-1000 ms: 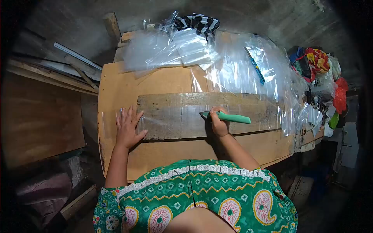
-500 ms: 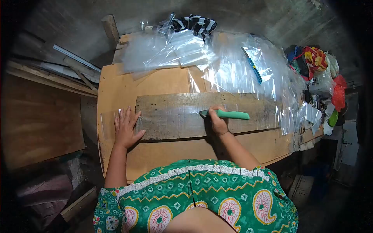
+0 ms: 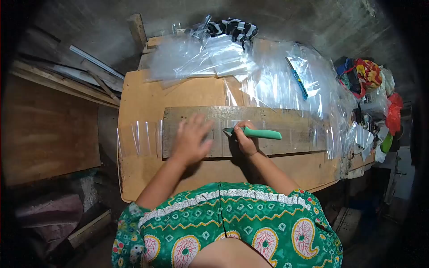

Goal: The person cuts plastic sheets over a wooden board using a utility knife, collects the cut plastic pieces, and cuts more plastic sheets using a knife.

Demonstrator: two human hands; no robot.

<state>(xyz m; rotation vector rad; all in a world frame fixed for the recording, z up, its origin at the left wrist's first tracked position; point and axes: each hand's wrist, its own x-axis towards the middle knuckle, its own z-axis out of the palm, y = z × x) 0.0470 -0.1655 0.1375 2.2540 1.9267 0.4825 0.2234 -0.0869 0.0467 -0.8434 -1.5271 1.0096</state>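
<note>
A long weathered wooden plank [image 3: 286,117] lies across the worktable, with a strip of clear plastic film [image 3: 149,138] running along it and out past its left end. My right hand [image 3: 246,138] is closed on a knife with a mint-green handle [image 3: 263,133]. Its blade points left, low over the film near the plank's middle; contact with the film cannot be made out. My left hand [image 3: 191,140], a little blurred, is over the left part of the plank with its fingers spread and holds nothing.
Stacked clear plastic sheets [image 3: 232,58] cover the back of the tan worktable [image 3: 138,98]. A blue box cutter [image 3: 298,80] rests on them. Black-and-white cloth [image 3: 239,29] lies behind. Bags and cloths [image 3: 368,76] crowd the right end. Timber planks [image 3: 67,87] stand at the left.
My left hand has moved right, from the plank's left end onto the plank. The knife has shifted slightly left. More film now shows beyond the plank's left end.
</note>
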